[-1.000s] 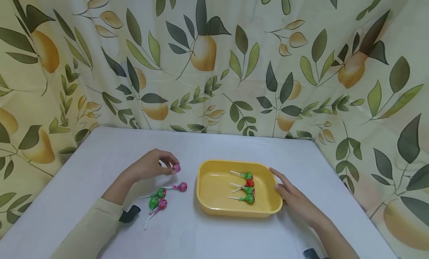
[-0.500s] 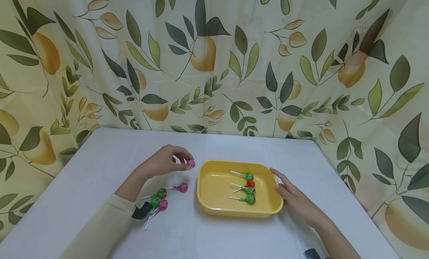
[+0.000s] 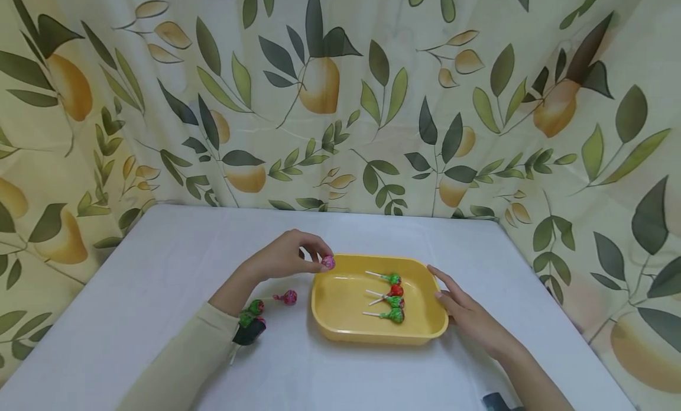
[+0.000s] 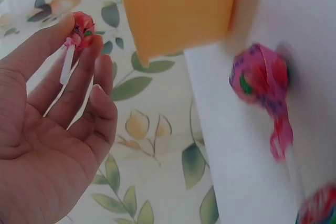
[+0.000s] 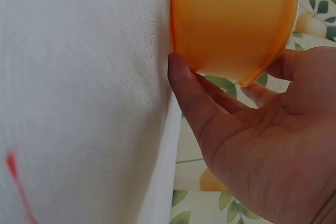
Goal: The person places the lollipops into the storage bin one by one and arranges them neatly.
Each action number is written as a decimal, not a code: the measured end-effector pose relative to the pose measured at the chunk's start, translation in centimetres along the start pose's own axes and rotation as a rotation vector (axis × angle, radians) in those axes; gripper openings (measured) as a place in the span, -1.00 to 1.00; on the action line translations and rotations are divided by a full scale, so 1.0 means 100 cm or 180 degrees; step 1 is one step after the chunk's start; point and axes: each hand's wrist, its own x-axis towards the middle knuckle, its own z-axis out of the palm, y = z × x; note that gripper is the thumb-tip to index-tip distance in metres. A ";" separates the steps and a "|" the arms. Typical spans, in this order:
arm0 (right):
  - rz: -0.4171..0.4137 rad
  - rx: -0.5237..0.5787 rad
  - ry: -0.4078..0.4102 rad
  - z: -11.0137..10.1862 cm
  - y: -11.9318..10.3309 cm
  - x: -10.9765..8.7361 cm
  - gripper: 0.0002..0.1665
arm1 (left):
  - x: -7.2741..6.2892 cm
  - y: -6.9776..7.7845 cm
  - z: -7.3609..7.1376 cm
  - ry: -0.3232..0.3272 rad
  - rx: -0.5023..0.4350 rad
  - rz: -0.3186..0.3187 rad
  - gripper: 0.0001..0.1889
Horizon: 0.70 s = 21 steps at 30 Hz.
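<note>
My left hand pinches a pink-wrapped lollipop between thumb and fingertips, at the far left corner of a yellow tray. In the left wrist view, this lollipop's white stick points back towards the palm. My right hand holds the tray's right end, with the thumb at the rim and fingers against the outer wall. Inside the tray, several lollipops lie in a column right of centre: green-wrapped ones and a red one, sticks pointing left.
Left of the tray, a pink lollipop and green ones lie on the white cloth. The dark wrist device and left sleeve partly cover that group. A fruit-patterned curtain hangs behind the table.
My left hand has moved right with the pink lollipop, from over the table to the tray's far left corner. The right hand and the tray stay in place.
</note>
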 end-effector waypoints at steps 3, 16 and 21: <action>0.0014 -0.0002 -0.0006 0.000 -0.002 0.000 -0.27 | 0.004 0.003 0.005 -0.0046 -0.0085 0.0020 -0.85; 0.0014 -0.0014 0.0013 0.000 0.000 0.000 -0.27 | 0.024 0.026 0.031 -0.0286 -0.0131 0.0133 -0.85; -0.0002 -0.0005 0.0026 0.000 0.001 0.000 -0.28 | 0.029 0.030 0.039 -0.0351 -0.0128 0.0104 -0.84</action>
